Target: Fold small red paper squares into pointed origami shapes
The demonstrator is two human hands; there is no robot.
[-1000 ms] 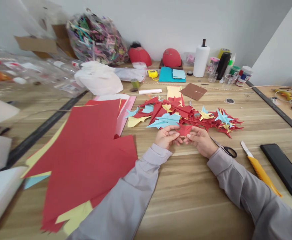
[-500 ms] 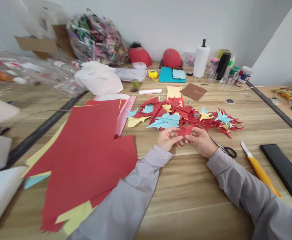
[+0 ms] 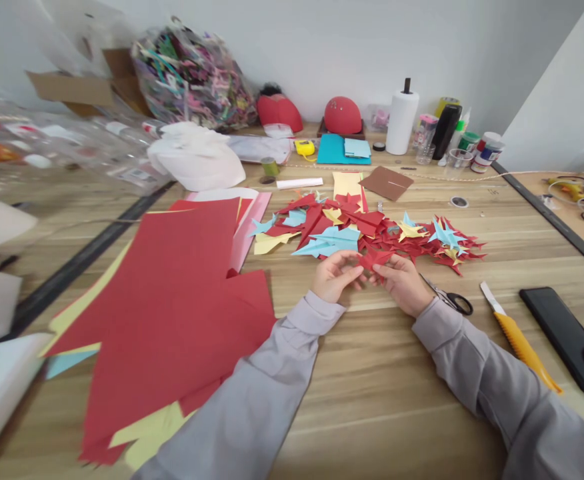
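Note:
A small folded red paper star (image 3: 373, 259) is pinched between my two hands above the wooden table. My left hand (image 3: 335, 275) grips its left point with thumb and fingers. On the other side, my right hand (image 3: 401, 283) holds the star's right part, thumb on top. Fingertips hide some of its lower edge. Just behind the hands lies a heap of folded paper pieces (image 3: 322, 223), red, light blue and yellow. Its right part holds several small stars, among them a blue star (image 3: 447, 235). A light blue folded paper (image 3: 329, 241) lies close to my left hand.
Large red paper sheets (image 3: 182, 287) cover the table at left. Black-handled scissors (image 3: 458, 303), a yellow utility knife (image 3: 521, 340) with its blade out and a black phone (image 3: 567, 340) lie at right. Behind stand a white bottle (image 3: 403, 123) and a bag of paper strips (image 3: 192, 80).
The red star has turned slightly between my fingers, and my left fingers have shifted a little on it. The other things lie as before; the view moved very slightly.

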